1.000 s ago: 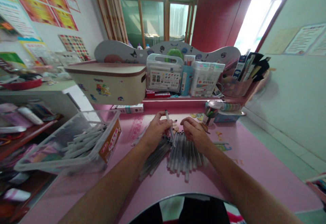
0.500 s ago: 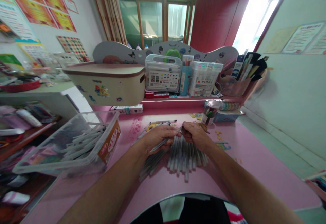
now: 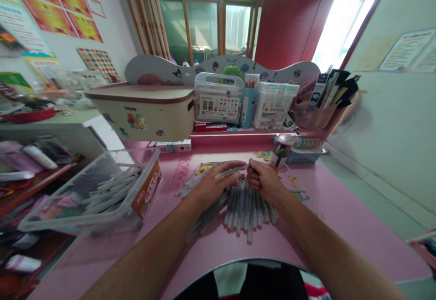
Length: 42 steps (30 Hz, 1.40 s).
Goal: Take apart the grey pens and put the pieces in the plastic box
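Observation:
Both of my hands meet over a row of grey pens (image 3: 247, 207) lying side by side on the pink desk (image 3: 340, 227). My left hand (image 3: 214, 182) pinches one grey pen (image 3: 233, 171), held almost level. My right hand (image 3: 265, 181) is closed round the right end of that same pen. A second loose bundle of dark pens (image 3: 206, 216) lies under my left wrist.
A clear plastic bin (image 3: 98, 195) with several white pens stands at the left. A cream lidded box (image 3: 143, 111), marker cases (image 3: 220, 97) and a small pen jar (image 3: 281, 150) line the raised back ledge. Shelves crowd the far left.
The pen in my left hand went from upright to nearly level, and my right hand closed on its right end. Both hands drifted slightly away from me.

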Each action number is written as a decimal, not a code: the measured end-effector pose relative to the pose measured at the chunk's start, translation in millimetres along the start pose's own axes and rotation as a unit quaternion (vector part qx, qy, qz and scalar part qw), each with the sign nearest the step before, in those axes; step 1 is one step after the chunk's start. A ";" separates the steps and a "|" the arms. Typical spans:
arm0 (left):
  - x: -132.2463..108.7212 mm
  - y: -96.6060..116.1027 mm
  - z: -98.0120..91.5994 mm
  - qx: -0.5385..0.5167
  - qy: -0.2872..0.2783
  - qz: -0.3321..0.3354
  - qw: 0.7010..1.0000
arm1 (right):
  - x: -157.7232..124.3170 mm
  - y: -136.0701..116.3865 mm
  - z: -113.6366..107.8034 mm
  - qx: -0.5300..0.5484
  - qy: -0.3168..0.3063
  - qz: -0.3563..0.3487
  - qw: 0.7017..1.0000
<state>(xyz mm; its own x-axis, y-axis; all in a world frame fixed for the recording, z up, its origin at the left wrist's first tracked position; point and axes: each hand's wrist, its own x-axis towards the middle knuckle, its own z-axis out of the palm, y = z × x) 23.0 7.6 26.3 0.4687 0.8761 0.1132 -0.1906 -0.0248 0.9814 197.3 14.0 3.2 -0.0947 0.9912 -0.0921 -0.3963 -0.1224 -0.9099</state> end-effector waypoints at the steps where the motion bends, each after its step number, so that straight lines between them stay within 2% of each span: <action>1: 0.6 -1.3 1.3 0.004 0.020 0.006 1.000 | -0.1 0.8 0.4 -0.003 -0.002 0.001 1.000; 8: 9.0 -8.4 0.9 -0.100 0.139 0.028 0.985 | -6.4 1.1 9.1 -0.050 -0.067 -0.044 0.996; 11: 9.1 -5.6 1.2 -0.115 0.167 0.014 0.979 | -9.2 -0.8 10.8 -0.051 -0.088 -0.067 0.993; 15: 7.9 -3.6 3.1 -0.108 0.172 0.003 0.979 | -8.2 1.1 7.8 -0.058 -0.086 -0.059 0.993; 18: 7.9 -5.4 2.6 -0.093 0.177 0.008 0.980 | -5.8 4.0 6.0 -0.113 -0.055 -0.048 0.991; 20: 8.2 -6.7 1.2 -0.085 0.183 0.007 0.979 | -5.6 4.2 6.6 -0.138 -0.056 -0.050 0.988; 23: 8.7 -6.5 -0.7 -0.091 0.185 0.000 0.978 | -7.3 1.9 9.2 -0.125 -0.080 -0.050 0.988; 27: 8.8 -3.5 0.4 -0.102 0.187 -0.002 0.977 | -8.4 1.2 10.2 -0.094 -0.071 -0.044 0.992; 33: 8.0 -2.8 2.7 -0.077 0.182 -0.005 0.980 | -6.0 4.4 6.8 -0.165 -0.064 -0.055 0.983; 39: 8.4 -3.9 1.5 -0.077 0.188 0.007 0.979 | -8.7 -0.4 9.8 -0.111 -0.071 -0.059 0.990; 42: 8.5 -4.4 1.8 -0.069 0.181 0.004 0.981 | -8.2 0.9 8.8 -0.153 -0.056 -0.060 0.985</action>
<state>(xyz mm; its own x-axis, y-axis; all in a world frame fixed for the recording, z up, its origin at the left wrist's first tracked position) 29.4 14.3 23.2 0.1348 0.9903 0.0334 -0.3202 0.0116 0.9473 189.7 5.3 6.7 -0.1710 0.9838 0.0539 -0.1190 0.0337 -0.9923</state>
